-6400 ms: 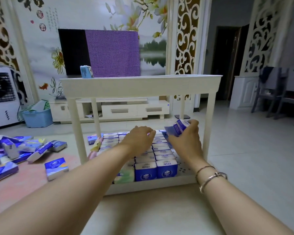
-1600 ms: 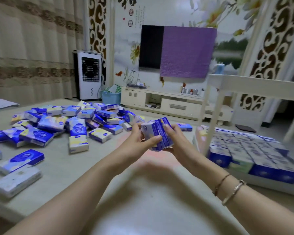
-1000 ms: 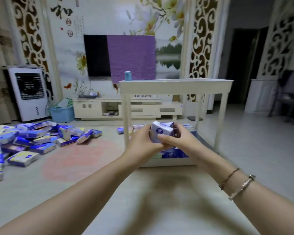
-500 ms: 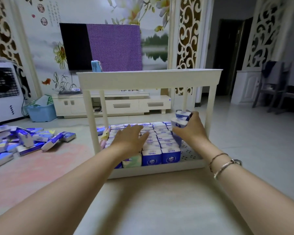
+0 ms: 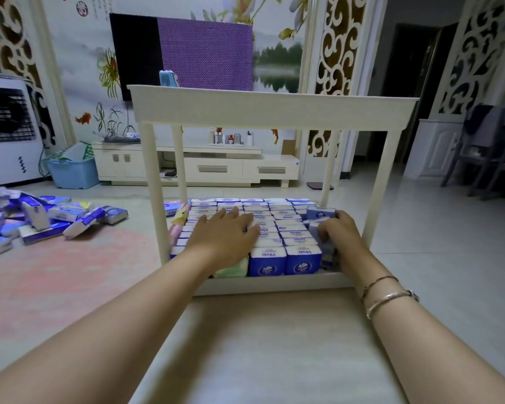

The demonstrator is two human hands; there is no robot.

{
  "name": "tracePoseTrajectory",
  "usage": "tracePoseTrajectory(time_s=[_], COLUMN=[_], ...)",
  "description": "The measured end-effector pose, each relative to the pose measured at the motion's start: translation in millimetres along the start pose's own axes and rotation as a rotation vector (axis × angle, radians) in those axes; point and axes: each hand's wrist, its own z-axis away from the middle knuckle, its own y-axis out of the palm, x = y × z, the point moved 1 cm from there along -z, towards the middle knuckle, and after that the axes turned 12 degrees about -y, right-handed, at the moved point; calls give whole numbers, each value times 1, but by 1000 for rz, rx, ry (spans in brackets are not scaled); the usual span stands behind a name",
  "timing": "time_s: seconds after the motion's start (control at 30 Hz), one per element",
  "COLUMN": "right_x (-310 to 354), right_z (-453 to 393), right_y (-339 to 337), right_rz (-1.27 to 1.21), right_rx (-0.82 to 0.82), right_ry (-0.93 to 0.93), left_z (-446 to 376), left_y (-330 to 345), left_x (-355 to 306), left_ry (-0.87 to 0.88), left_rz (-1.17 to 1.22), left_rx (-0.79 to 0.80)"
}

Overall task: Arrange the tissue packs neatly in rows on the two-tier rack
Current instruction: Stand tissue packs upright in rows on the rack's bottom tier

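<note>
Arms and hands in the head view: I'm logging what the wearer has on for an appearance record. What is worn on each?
Both forearms are bare, no sleeves in view. The left hand and its wrist carry nothing. The right hand is bare too, but its wrist wears two bracelets: a thin dark cord bracelet and a silver bangle. No gloves or visible rings.

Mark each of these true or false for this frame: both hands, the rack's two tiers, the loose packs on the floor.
1. The left hand lies flat on the rows of blue-and-white tissue packs. True.
2. The right hand is on packs at the lower tier's right edge. True.
3. The white two-tier rack has a full top tier. False: only one light-blue item shows there.
4. Loose tissue packs lie right of the rack. False: they lie on its left.
</note>
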Motion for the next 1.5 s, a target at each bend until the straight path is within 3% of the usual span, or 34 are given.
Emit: tracePoseTrajectory(time_s=[0.2, 0.47, 0.63, 0.73, 0.9, 1.2, 1.33, 1.5], right_x=[-1, -3, -3, -5, -6, 22, 54, 87], right_z=[-2, 5, 10, 7, 15, 35, 55, 103], right_y=[-1, -3, -9, -6, 3, -9, -14, 10], right_rz=[-26, 219, 67, 100, 600, 666, 870, 948], right_rx=[119, 41, 191, 177, 113, 130, 227, 328], right_ry=[3, 98, 98, 93, -86, -175, -343, -540], left_z=[2, 5, 5, 4, 4, 16, 44, 87], left_y=[-1, -4, -4, -3, -3, -30, -52, -62], left_x=[-1, -2, -2, -2, -2, -5, -2, 28], left_ry=[-7, -8, -14, -18, -23, -66, -31, 98], left_rz=[-11, -1, -18, -13, -15, 188, 314, 395], left_rx=[22, 31, 31, 35, 45, 34, -26, -91])
